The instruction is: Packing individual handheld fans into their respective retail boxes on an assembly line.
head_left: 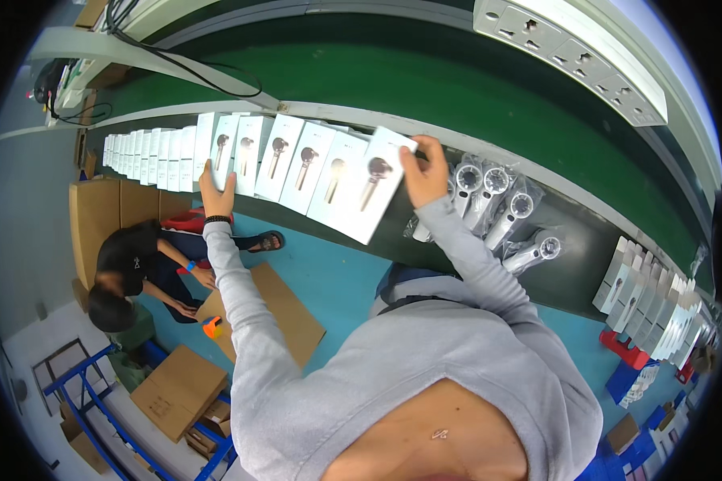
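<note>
A row of white boxes (307, 170), each printed with a picture of a round-headed handheld device, leans along the green bench. At the row's right end, my right hand (425, 172) pinches the upper right edge of a tilted white box (375, 186). My left hand (217, 192) is closed at the lower edge of another white box (224, 146) further left, its thumb and forefinger on either side. Right of my right hand lie several white handheld devices (497, 207) with round ringed heads, wrapped in clear plastic bags.
More thin white boxes (164, 159) stand along the bench's far left. Another stack of boxes (648, 301) sits at the right. Power sockets (578, 60) run above the bench. On the left, a co-worker (136, 268) bends over flat cardboard (277, 313) with an orange tape dispenser (212, 327).
</note>
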`<state>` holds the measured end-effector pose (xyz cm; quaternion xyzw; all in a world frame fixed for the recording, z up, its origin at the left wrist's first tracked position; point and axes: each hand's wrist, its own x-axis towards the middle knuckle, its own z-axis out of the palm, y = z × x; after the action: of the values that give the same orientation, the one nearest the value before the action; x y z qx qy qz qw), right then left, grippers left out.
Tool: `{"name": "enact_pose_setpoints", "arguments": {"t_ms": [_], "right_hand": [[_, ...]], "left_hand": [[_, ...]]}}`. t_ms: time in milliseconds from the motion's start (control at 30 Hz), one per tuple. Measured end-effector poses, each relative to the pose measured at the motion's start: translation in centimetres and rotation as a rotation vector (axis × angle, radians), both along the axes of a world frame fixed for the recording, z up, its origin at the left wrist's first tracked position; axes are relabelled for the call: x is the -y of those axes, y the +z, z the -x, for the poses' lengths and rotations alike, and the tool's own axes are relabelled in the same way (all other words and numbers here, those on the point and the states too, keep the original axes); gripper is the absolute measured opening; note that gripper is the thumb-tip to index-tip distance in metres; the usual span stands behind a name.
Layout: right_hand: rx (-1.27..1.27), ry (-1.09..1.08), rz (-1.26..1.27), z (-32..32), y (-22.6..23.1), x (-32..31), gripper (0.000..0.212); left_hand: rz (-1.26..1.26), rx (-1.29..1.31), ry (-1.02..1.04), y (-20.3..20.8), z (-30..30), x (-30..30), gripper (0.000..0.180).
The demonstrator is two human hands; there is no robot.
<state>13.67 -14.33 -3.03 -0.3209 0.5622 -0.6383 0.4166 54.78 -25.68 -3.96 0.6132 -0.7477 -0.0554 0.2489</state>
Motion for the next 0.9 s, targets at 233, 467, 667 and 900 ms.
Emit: {"name": "enact_pose_setpoints", "arguments": {"t_ms": [233,467,667,900], "right_hand": [[-0.031,0.005,-0.06,0.5,-2.5,-1.4,0.027],[-0.213,0.003,-0.093,-2.6,-3.6,0.7,0.031],[-0.21,-0.073,-0.038,-4.8,-4.3,2.8,0.032],[-0.178,-0.088,-0.067,-5.0,-5.0,3.5,0.031]], "left_hand": [[-0.035,0.065,0.089,-1.3,-1.4,0.0,0.063],[0.13,0.289,0.183,1.1,1.9,0.0,0.069],[0.021,0.109,0.073,-1.8,-0.5,1.8,0.068],[-0.004,0.192,0.189,-2.8,0.6,1.5,0.06]]}}
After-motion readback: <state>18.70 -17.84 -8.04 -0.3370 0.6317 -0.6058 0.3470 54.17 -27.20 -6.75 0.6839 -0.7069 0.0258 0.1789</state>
